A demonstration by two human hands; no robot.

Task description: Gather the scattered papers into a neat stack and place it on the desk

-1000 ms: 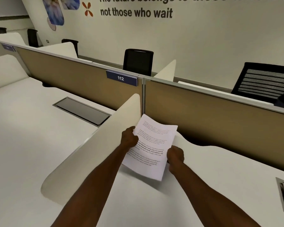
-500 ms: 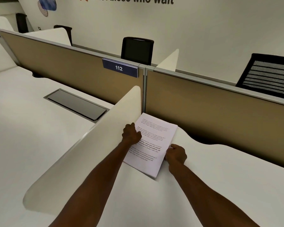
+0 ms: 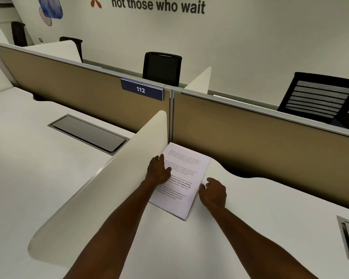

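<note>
Squared printed paper stack lies seemingly flat on white desk.

A paper stack lies flat on the surface; left hand rests on it, right hand touches its right edge.

White paper printed with black text is laid on a white desk, bounded by a tan partition carrying a navy label numbered in white.
</note>
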